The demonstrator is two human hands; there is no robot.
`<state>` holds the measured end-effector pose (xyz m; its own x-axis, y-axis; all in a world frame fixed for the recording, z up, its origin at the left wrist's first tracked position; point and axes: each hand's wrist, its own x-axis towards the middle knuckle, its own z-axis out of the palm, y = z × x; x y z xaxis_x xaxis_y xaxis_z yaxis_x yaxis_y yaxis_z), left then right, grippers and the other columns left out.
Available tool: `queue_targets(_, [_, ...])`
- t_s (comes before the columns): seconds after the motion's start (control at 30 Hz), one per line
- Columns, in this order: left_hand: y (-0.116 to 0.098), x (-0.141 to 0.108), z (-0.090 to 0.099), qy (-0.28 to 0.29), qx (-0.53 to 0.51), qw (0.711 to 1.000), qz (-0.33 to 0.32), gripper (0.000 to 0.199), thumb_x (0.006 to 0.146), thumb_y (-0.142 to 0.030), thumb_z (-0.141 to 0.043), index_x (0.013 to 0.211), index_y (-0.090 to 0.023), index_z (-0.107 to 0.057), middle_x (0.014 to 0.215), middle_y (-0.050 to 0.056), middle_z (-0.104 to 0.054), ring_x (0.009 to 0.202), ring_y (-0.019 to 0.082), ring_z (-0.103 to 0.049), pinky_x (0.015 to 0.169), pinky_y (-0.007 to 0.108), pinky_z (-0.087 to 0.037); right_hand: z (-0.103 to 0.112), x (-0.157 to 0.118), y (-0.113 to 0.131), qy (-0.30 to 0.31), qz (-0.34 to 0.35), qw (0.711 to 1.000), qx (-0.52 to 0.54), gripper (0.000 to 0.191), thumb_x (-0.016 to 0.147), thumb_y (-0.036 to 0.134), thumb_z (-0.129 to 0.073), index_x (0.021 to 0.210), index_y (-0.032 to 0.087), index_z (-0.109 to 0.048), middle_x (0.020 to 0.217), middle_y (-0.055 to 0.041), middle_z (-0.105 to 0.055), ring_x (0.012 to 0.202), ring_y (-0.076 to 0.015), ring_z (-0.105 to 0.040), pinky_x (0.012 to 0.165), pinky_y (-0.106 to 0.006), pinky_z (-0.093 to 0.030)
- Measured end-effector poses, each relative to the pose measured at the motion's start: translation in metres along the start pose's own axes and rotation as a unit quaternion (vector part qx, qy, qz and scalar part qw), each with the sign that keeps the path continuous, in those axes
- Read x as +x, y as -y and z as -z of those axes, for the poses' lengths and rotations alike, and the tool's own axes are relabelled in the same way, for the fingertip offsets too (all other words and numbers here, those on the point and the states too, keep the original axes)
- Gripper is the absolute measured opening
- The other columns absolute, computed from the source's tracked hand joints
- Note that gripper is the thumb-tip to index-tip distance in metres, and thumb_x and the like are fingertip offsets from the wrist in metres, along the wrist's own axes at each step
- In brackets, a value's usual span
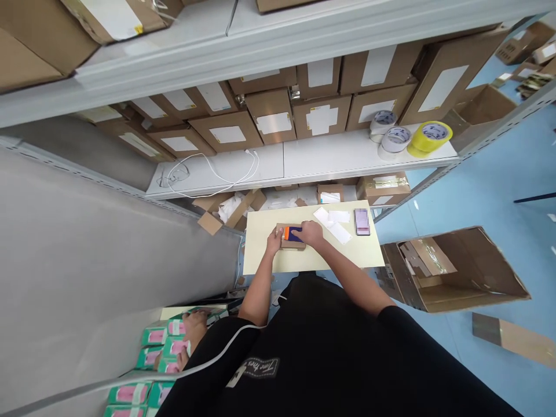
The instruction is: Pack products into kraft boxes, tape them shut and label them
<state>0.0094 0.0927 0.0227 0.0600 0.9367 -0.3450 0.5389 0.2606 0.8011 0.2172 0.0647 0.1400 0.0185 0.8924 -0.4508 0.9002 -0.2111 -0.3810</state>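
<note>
A small open cardboard box (293, 245) rests on the cream tabletop (260, 260) in front of me. Inside or just over its opening lies a small dark blue and orange packet (292, 233); how deep it sits I cannot tell. My left hand (273, 242) grips the box's left end, thumb near the orange end of the packet. From the right, my right hand (311, 233) is closed on the packet's blue end, with its thumb on top. White paper slips (339, 231) and a phone (362, 222) lie to the right of my right hand.
A shelf with cardboard boxes (273, 119) and tape rolls (430, 136) stands behind the table. A white cable (212, 168) trails over it. A large open carton (478, 266) is on the right floor. Another person's hands (193, 330) touch green and pink boxes (152, 336) at lower left.
</note>
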Motion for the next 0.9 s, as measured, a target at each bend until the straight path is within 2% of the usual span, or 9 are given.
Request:
queue_targets(0.13, [-0.007,-0.007,-0.04,0.032,-0.016,0.999,0.017,0.066,0.103,-0.063,-0.045,0.144,-0.014,-0.063,0.138,0.016,-0.071,0.129,0.03,-0.066,0.112,0.042,-0.05,0.008,-0.012,-0.033,-0.011,-0.025,1.0,0.004,0.066,0.095,0.067,-0.065,0.121,0.007,-0.072,0.11,-0.0206,-0.077,0.104,-0.0272,-0.069,0.082,-0.028,-0.049])
queue_targets(0.27, [-0.019,-0.006,-0.073,0.054,-0.01,0.999,0.001,0.064,0.102,-0.064,-0.047,0.142,-0.016,-0.064,0.137,0.015,-0.072,0.129,0.03,-0.066,0.113,0.042,-0.049,0.016,-0.04,-0.085,-0.022,-0.067,0.997,0.001,0.062,0.093,0.068,-0.065,0.111,0.01,-0.076,0.106,-0.0196,-0.078,0.098,-0.0281,-0.071,0.079,-0.029,-0.049])
queue_targets(0.43, [-0.028,0.0,-0.085,0.069,0.001,0.998,-0.003,0.06,0.102,-0.061,-0.05,0.143,-0.02,-0.064,0.14,0.012,-0.071,0.133,0.029,-0.064,0.115,0.042,-0.047,0.022,-0.084,-0.164,-0.056,-0.148,0.987,-0.024,0.052,0.095,0.065,-0.064,0.1,0.015,-0.078,0.101,-0.0176,-0.079,0.094,-0.0305,-0.073,0.073,-0.032,-0.048])
queue_targets(0.53, [-0.03,-0.001,-0.085,0.072,0.004,0.997,-0.008,0.057,0.104,-0.058,-0.048,0.142,-0.018,-0.064,0.139,0.013,-0.071,0.131,0.03,-0.065,0.115,0.043,-0.047,0.018,-0.099,-0.192,-0.068,-0.19,0.979,-0.018,0.048,0.094,0.063,-0.066,0.097,0.017,-0.078,0.099,-0.0182,-0.079,0.093,-0.032,-0.073,0.071,-0.033,-0.047])
queue_targets(0.6, [-0.03,-0.002,-0.085,0.069,0.01,0.997,-0.018,0.057,0.105,-0.058,-0.047,0.142,-0.017,-0.064,0.138,0.014,-0.072,0.13,0.03,-0.066,0.115,0.043,-0.047,0.008,-0.1,-0.192,-0.072,-0.206,0.976,-0.023,0.048,0.095,0.063,-0.066,0.098,0.016,-0.077,0.099,-0.0195,-0.078,0.094,-0.0328,-0.074,0.072,-0.034,-0.047])
queue_targets(0.67, [-0.029,-0.004,-0.085,0.066,0.018,0.997,-0.03,0.059,0.105,-0.059,-0.046,0.142,-0.016,-0.063,0.138,0.015,-0.071,0.13,0.03,-0.065,0.116,0.043,-0.046,-0.007,-0.094,-0.178,-0.08,-0.218,0.972,-0.033,0.048,0.097,0.06,-0.064,0.103,0.014,-0.076,0.102,-0.0214,-0.078,0.097,-0.033,-0.074,0.075,-0.035,-0.048])
queue_targets(0.8, [-0.026,-0.007,-0.082,0.07,0.025,0.996,-0.038,0.061,0.106,-0.06,-0.043,0.144,-0.016,-0.062,0.139,0.015,-0.07,0.132,0.03,-0.065,0.116,0.043,-0.046,-0.049,-0.073,-0.143,-0.088,-0.237,0.967,-0.025,0.046,0.105,0.051,-0.054,0.117,0.009,-0.07,0.104,-0.0234,-0.077,0.1,-0.0317,-0.075,0.081,-0.035,-0.049])
queue_targets(0.9, [-0.022,-0.009,-0.079,0.069,0.024,0.997,-0.026,0.061,0.105,-0.059,-0.044,0.145,-0.016,-0.061,0.141,0.015,-0.07,0.132,0.029,-0.064,0.116,0.042,-0.045,-0.081,-0.063,-0.14,-0.08,-0.27,0.959,0.018,0.047,0.108,0.049,-0.047,0.12,0.009,-0.067,0.105,-0.0223,-0.077,0.1,-0.0302,-0.075,0.082,-0.034,-0.048])
